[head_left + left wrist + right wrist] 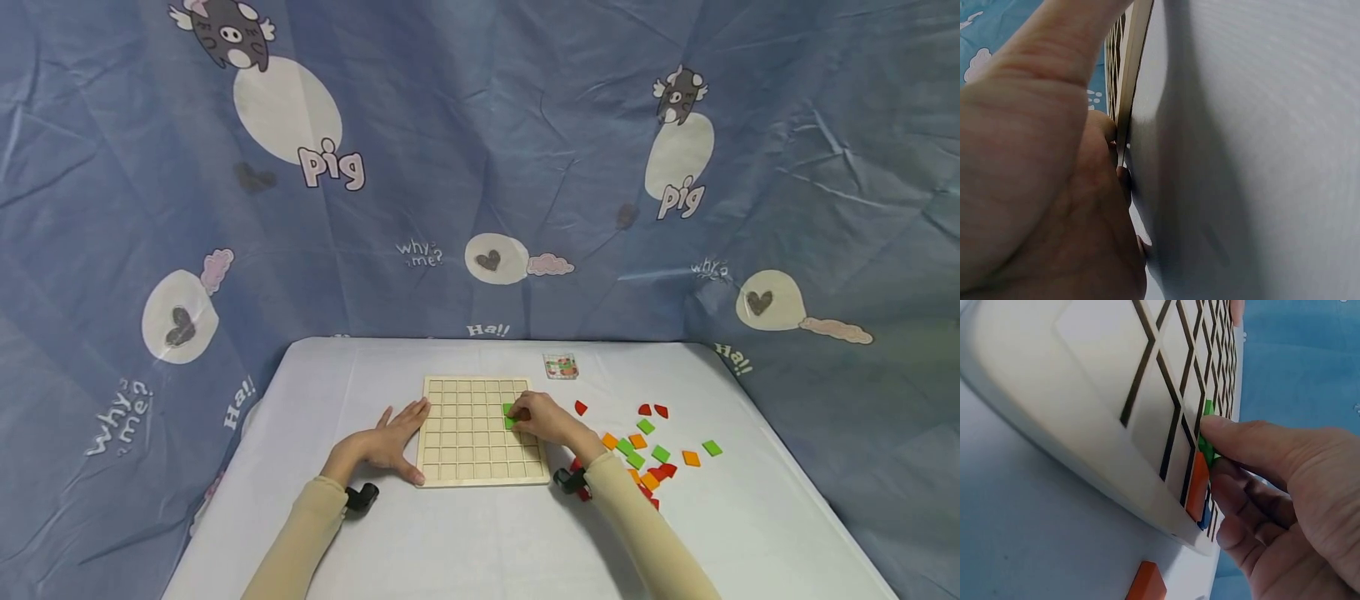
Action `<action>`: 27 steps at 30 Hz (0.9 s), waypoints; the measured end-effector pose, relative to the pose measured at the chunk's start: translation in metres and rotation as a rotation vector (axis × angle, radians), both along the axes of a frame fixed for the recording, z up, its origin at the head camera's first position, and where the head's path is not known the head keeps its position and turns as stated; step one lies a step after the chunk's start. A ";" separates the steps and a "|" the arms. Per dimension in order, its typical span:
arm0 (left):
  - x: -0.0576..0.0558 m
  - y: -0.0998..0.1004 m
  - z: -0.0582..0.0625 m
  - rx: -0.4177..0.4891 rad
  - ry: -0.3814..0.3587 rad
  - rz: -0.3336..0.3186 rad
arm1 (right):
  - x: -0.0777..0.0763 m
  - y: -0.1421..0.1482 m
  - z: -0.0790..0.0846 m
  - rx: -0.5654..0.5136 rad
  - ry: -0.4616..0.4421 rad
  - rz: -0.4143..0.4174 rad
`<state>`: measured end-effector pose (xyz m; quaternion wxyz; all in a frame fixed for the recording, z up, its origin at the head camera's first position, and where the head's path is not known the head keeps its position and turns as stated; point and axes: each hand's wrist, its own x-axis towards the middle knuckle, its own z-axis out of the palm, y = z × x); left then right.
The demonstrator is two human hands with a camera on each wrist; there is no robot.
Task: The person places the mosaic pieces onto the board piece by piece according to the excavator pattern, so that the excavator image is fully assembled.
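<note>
A wooden grid board (480, 482) lies flat on the table. My left hand (390, 442) is spread along its left side, the fingertips and thumb touching the edge; in the left wrist view the palm (1085, 225) stands beside the board's rim (1129, 81). Over the board's right part, my right hand (546, 417) pinches a green square tile (1205, 449) between thumb and fingers at the grid. Another green tile (507, 408) sits in a cell just above. An orange-red piece (1197, 487) and a blue piece (1205, 515) show on the board near the fingers.
Loose green, orange and red tiles (660, 454) lie scattered right of the board, some partly behind the right forearm. A small patterned card (561, 367) lies beyond the board's far right corner. A blue printed cloth (480, 167) hangs behind the white table (480, 550).
</note>
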<state>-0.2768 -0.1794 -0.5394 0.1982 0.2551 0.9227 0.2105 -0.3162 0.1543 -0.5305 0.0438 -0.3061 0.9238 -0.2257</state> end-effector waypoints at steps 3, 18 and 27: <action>-0.001 0.000 0.000 -0.001 0.001 0.003 | 0.001 0.000 -0.001 -0.015 -0.008 -0.018; 0.001 -0.001 0.001 0.003 0.003 -0.001 | 0.016 0.056 0.001 -0.290 -0.086 -0.274; 0.001 0.000 0.001 -0.010 0.000 -0.001 | 0.028 0.149 -0.004 -0.222 -0.159 -0.511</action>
